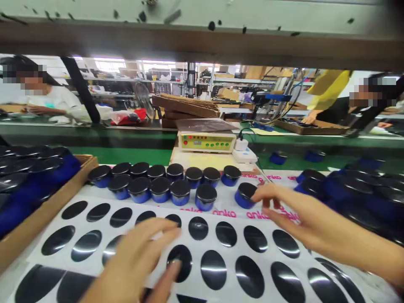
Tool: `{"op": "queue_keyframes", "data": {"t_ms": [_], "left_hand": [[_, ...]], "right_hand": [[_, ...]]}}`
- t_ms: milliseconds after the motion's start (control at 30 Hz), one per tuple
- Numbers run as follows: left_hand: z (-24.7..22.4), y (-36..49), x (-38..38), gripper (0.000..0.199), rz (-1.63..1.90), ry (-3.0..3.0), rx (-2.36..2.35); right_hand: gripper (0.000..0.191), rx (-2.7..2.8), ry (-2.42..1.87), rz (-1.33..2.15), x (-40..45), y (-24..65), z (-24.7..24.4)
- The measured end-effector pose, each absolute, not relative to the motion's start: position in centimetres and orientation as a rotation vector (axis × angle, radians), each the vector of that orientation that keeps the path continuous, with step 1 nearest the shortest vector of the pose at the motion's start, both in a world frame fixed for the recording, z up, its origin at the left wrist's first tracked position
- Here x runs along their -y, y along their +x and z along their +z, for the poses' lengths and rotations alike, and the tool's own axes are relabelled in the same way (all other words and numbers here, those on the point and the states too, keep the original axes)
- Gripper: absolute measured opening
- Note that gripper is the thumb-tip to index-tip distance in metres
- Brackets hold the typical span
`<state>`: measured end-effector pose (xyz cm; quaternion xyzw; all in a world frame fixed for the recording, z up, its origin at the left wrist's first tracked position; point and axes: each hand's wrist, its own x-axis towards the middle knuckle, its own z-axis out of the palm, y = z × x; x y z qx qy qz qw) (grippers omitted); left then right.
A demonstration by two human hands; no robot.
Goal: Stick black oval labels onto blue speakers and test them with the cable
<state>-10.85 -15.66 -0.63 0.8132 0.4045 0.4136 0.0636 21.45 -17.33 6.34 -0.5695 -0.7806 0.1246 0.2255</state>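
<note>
My left hand (139,261), blurred, hangs over a white sheet (186,252) bearing rows of black discs (213,269). Its fingers are apart, and nothing shows between them. To the right, my right hand (284,206) reaches to a blue cap with a glossy black top (246,195). The fingertips are at that cap's right side, with thumb and fingers apart; whether they touch it is unclear. More blue caps with black tops (179,192) stand in two uneven rows behind the sheet.
A cardboard box (47,210) of blue caps is at the left. More caps (356,189) are massed at the right. Behind stands a control box (206,142) with a white plug (241,145). A shelf beam (202,42) crosses overhead. Two people sit beyond the bench.
</note>
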Motion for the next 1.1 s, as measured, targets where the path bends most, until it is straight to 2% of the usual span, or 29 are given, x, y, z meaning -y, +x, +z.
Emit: {"op": "queue_keyframes", "data": {"t_ms": [100,167,233,300,500,600,667,767,933,1100], "left_hand": [[-1.1,-6.0,14.9,0.04,0.679,2.868,-0.695],[-1.8,-3.8,13.8,0.057,0.392,2.904,-0.504],[-3.0,-2.6,12.9,0.077,0.275,2.871,-0.419],[-4.2,-2.2,12.2,0.082,0.269,2.87,-0.395],[-7.0,-2.2,11.3,0.08,0.415,2.985,-0.414],[-7.5,-2.4,11.0,0.082,0.439,2.975,-0.396],[-7.4,-2.4,10.8,0.084,0.411,2.884,-0.413],[-6.2,-0.8,10.6,0.086,0.365,2.554,-0.597],[-3.6,6.7,9.0,0.1,0.54,1.986,-0.937],[-3.4,10.9,6.7,0.071,0.743,1.766,-0.885]], "right_hand": [[0.019,2.251,-1.588,0.788,16.8,22.3,4.1],[0.027,2.293,-1.501,0.931,16.6,22.6,2.9],[0.035,2.36,-1.401,0.979,16.3,22.6,2.3],[0.039,2.441,-1.333,0.954,15.9,22.4,2.2],[0.045,2.554,-1.166,0.666,15.4,21.6,2.6],[0.042,2.696,-1.283,0.539,16.2,22.2,3.2],[0.031,2.658,-1.39,0.516,16.6,23.7,4.1],[0.008,2.187,-1.561,0.536,16.4,27.0,5.6],[0.029,1.232,-1.516,0.764,13.1,29.0,4.1],[0.031,0.876,-1.285,1.156,10.9,26.7,-0.7]]}}
